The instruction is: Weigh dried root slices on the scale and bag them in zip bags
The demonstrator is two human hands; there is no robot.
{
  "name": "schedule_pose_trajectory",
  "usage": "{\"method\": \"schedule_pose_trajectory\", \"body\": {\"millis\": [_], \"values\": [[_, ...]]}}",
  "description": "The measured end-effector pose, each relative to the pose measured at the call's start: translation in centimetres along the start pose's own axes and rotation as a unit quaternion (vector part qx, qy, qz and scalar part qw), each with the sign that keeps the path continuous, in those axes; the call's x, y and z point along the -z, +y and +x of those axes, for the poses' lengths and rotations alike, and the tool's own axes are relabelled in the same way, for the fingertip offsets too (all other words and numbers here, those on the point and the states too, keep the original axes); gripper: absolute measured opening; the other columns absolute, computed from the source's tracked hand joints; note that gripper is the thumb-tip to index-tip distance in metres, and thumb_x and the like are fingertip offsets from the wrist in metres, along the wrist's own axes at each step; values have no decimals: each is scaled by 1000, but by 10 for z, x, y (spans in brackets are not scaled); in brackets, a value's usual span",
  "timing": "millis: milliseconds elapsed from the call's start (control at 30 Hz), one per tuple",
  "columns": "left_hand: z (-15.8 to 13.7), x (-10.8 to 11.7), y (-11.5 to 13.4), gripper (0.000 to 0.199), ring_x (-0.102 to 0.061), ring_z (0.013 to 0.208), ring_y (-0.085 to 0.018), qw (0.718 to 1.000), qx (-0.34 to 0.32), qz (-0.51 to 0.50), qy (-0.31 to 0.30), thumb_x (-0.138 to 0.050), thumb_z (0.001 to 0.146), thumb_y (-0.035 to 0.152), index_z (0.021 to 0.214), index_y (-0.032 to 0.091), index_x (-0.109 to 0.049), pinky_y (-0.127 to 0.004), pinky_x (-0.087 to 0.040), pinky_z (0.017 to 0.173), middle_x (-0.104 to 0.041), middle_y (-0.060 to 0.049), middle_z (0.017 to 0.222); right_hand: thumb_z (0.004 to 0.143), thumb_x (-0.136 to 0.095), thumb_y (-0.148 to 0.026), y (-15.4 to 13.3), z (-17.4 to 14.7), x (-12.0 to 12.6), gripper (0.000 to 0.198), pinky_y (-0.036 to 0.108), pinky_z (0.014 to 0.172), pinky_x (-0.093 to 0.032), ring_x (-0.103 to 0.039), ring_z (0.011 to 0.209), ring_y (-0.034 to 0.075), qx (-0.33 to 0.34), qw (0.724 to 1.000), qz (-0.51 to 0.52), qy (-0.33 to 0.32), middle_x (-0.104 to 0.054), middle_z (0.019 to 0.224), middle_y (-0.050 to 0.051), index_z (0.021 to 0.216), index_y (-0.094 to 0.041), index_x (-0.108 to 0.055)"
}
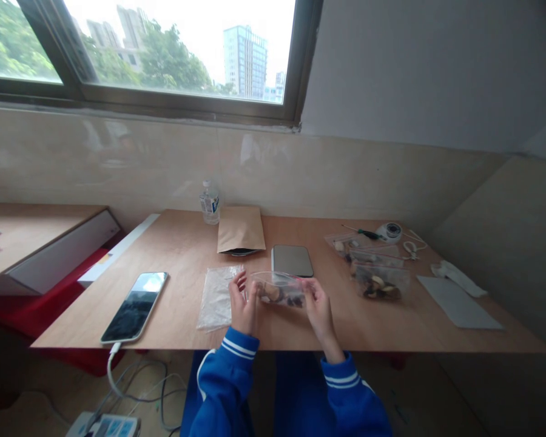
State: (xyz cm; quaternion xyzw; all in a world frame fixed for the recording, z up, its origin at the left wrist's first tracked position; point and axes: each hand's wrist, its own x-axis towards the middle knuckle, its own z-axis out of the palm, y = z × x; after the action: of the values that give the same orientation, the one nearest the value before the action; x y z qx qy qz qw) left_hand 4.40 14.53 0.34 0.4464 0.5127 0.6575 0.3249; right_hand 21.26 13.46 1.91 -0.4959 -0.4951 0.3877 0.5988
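Note:
A clear zip-lock bag [279,295] with brown and dark dried pieces in it is held up above the near part of the table. My left hand [243,306] has the bag's left edge by the thumb, with its other fingers raised and curled. The bag's upper right corner is pinched in my right hand [318,306]. Just behind the bag lies a flat square scale [292,260]. Beside my left hand is a stack of empty clear bags [216,297], partly covered by that hand.
Filled zip-lock bags [382,284] lie to the right, near a screwdriver [368,233] and a white round device [390,232]. A brown paper pouch [241,227] and a water bottle [210,203] stand at the back. A plugged-in phone [135,306] lies left; a white sheet [459,302] lies right.

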Motion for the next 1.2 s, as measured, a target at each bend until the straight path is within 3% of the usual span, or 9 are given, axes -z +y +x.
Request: {"method": "schedule_pose_trajectory", "body": {"millis": [133,300,433,567,767,1000,1200], "values": [[10,-6,-5,34,-60,83,-18,988,42,-62,-133,-57,79,48,87,16,-64,-30,-48,76,-65,-6,86,82,-54,-55,13,0,10,39,33,73,-54,-69,79,22,0,999,12,50,-73,83,9,87,-18,-62],[6,-18,-8,32,-55,65,-12,991,62,-95,-66,-61,76,48,75,16,-63,-22,-45,63,-58,1,66,81,-52,-58,18,0,5,44,26,52,-51,-61,50,16,3,990,-26,138,-62,52,0,86,-16,-63],[3,-21,-14,33,-53,63,-10,990,79,-107,-43,-61,76,49,79,16,-63,-20,-44,58,-56,1,66,78,-55,-60,20,0,4,45,24,47,-49,-57,43,14,-9,989,-14,147,-57,46,-3,84,-16,-63],[5,-19,-21,38,-55,64,-11,984,114,-122,-60,-62,74,51,87,15,-65,-20,-45,56,-60,-1,71,71,-64,-57,24,-1,14,42,29,58,-54,-65,56,18,-14,993,16,116,-67,59,2,81,-17,-63],[6,-19,-19,35,-61,71,-13,985,118,-120,-47,-70,68,45,83,14,-67,-21,-48,63,-66,-3,75,78,-60,-53,29,-7,25,40,40,81,-53,-69,83,23,-27,996,14,79,-74,84,10,91,-16,-67],[6,-16,-25,36,-64,65,-14,977,155,-139,-33,-70,67,45,86,15,-65,-21,-48,53,-67,-3,72,78,-61,-50,32,-9,28,38,42,88,-50,-69,90,25,-32,997,29,63,-73,92,11,97,-18,-65],[5,-17,-21,32,-65,68,-14,981,144,-127,-41,-70,68,42,85,15,-66,-22,-50,60,-68,-3,74,77,-64,-47,37,-7,28,36,41,87,-51,-69,87,23,-48,991,65,108,-73,90,11,93,-16,-65]]}}
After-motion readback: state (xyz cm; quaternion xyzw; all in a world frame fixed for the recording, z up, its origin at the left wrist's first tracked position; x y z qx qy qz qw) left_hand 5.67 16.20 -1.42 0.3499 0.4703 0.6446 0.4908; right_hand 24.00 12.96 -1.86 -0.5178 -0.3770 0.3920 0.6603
